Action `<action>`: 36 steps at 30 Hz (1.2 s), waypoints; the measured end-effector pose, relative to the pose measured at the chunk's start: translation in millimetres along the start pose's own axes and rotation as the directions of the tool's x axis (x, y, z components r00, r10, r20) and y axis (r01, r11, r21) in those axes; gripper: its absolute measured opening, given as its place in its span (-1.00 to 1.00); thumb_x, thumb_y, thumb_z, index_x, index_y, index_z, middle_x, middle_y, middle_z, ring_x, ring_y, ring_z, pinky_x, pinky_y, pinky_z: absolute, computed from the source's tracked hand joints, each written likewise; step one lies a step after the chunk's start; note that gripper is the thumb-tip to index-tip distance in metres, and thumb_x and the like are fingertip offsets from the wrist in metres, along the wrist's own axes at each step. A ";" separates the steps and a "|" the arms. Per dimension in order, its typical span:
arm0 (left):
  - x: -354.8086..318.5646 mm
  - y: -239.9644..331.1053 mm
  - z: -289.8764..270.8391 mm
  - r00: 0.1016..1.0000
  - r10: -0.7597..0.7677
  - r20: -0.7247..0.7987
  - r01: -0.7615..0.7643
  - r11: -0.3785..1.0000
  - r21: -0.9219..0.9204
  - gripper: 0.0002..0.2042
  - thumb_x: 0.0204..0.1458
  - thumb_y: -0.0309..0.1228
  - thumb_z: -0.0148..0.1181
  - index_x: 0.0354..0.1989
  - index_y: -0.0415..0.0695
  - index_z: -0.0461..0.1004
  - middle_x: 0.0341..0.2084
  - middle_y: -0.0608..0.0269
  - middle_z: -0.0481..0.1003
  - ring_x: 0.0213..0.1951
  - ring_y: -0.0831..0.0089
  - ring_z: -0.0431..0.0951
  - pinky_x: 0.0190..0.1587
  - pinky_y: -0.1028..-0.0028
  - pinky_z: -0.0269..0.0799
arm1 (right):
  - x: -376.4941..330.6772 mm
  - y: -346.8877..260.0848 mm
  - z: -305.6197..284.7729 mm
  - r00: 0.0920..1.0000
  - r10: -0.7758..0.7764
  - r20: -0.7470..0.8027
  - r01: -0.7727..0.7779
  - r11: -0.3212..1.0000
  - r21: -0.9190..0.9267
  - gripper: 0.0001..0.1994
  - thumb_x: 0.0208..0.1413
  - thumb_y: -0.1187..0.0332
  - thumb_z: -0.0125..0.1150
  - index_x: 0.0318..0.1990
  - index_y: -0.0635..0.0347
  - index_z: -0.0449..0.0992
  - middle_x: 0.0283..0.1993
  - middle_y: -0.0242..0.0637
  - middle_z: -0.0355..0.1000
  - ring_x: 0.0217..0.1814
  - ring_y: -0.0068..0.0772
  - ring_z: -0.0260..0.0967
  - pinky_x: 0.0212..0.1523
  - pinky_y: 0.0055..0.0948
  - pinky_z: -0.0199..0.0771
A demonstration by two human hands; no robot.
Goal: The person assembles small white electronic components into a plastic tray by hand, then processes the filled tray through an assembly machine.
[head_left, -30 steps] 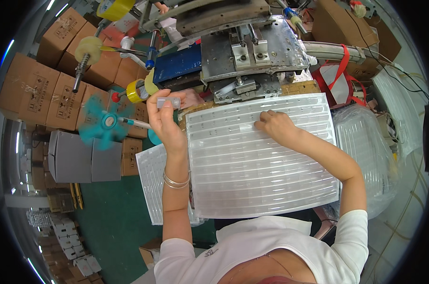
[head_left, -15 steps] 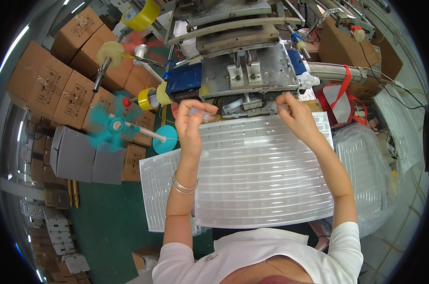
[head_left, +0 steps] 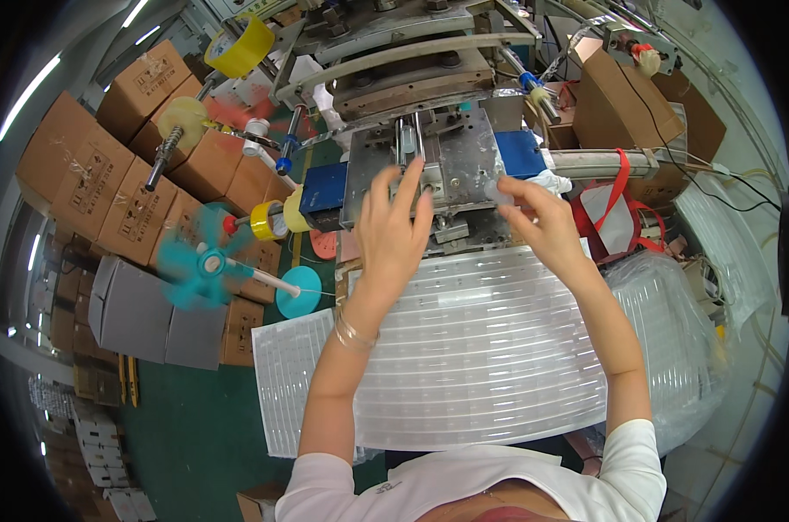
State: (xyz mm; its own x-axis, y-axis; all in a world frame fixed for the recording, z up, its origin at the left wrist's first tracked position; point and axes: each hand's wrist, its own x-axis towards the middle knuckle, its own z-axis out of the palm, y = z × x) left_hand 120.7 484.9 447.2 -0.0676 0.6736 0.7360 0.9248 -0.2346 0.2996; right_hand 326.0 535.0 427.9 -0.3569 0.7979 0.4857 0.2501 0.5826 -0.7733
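Observation:
My left hand [head_left: 393,228] reaches over the metal plate [head_left: 466,159] of a press-like machine, its fingers apart and stretched forward. Its fingertips are at the near end of a small metal fixture [head_left: 431,177]; whether they touch it I cannot tell. A small clear piece [head_left: 407,141] appears to lie in the slot of that fixture. At the plate's right edge, my right hand [head_left: 547,224] pinches a small clear plastic piece [head_left: 499,191] between thumb and fingers. Below both hands spreads a stack of clear ribbed plastic sheets or trays [head_left: 481,348].
The machine's heavy upper block [head_left: 412,83] overhangs the plate. To the left are a turquoise fan [head_left: 210,261], yellow tape rolls [head_left: 267,221] and stacked cartons [head_left: 81,165]. A red-and-white bag [head_left: 605,213] and plastic-wrapped trays [head_left: 668,339] stand at the right.
My left hand has moved right and forward onto the plate, its fingers spread; the clear piece it held no longer shows in it. The view has shifted slightly. My right hand shows a clear piece.

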 end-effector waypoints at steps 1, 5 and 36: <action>15.0 2.2 6.2 0.998 0.056 0.014 -0.057 0.994 0.089 -0.71 -0.01 -0.34 0.11 -0.08 -0.05 0.49 -0.24 0.10 0.43 -0.18 0.18 0.46 -0.18 0.34 0.38 | 6.0 2.6 -0.5 0.999 -0.030 -0.042 0.029 0.999 -0.018 -0.72 0.00 0.48 0.21 -0.08 0.28 0.46 -0.13 -0.26 0.48 -0.19 -0.46 0.43 -0.17 -0.54 0.46; 57.6 -13.7 31.2 0.955 0.117 0.271 -0.194 0.942 0.275 -0.69 -0.05 -0.17 0.17 -0.14 0.00 0.47 -0.38 0.13 0.45 -0.44 0.18 0.52 -0.39 0.27 0.41 | 34.1 -5.3 9.0 0.987 -0.107 -0.119 0.100 0.993 -0.067 -0.73 0.00 0.47 0.22 -0.09 0.27 0.46 -0.14 -0.26 0.48 -0.20 -0.45 0.44 -0.19 -0.52 0.47; -114.3 -6.7 40.5 0.746 0.095 0.659 0.000 0.990 -0.142 -0.72 -0.15 -0.56 0.05 -0.19 -0.18 0.32 -0.39 0.08 0.39 -0.38 0.12 0.48 -0.33 0.21 0.38 | -78.0 63.4 37.4 0.818 0.033 0.575 0.303 0.825 -0.478 -0.83 -0.19 0.49 0.16 -0.35 0.09 0.47 -0.34 -0.25 0.34 -0.27 -0.17 0.41 -0.33 -0.29 0.46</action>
State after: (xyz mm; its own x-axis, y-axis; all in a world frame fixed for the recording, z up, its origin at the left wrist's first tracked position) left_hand 137.4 437.9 336.5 0.2838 0.9423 0.1777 0.8621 -0.3319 0.3830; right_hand 336.0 504.0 325.7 -0.8010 0.5827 0.1375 0.5281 0.7959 -0.2961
